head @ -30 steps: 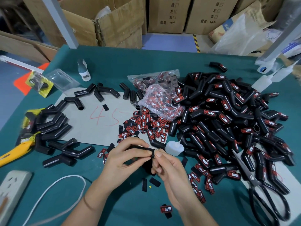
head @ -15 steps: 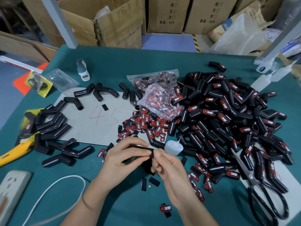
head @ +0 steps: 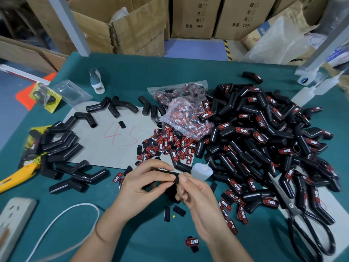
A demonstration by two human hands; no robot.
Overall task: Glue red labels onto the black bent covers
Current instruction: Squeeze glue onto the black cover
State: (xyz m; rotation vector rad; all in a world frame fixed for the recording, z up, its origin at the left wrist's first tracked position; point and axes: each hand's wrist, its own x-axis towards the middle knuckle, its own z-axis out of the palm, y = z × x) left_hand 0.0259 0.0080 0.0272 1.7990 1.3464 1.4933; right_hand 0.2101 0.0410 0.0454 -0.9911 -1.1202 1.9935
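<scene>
Left hand [head: 140, 183] grips the black bent rubber cover [head: 166, 173] level, steadying it, while right hand [head: 190, 191] pinches its end, likely seating a label there.

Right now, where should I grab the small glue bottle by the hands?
Grip the glue bottle round its wide white body, coming from above and the near side. It lies tipped with its thin nozzle pointing up toward the cover pile, so the body is the free part.

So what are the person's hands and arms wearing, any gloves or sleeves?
No gloves and no sleeves in view: both the left hand and right hand are bare, as are the forearms. The only thing worn is a thin band around the left wrist.
</scene>
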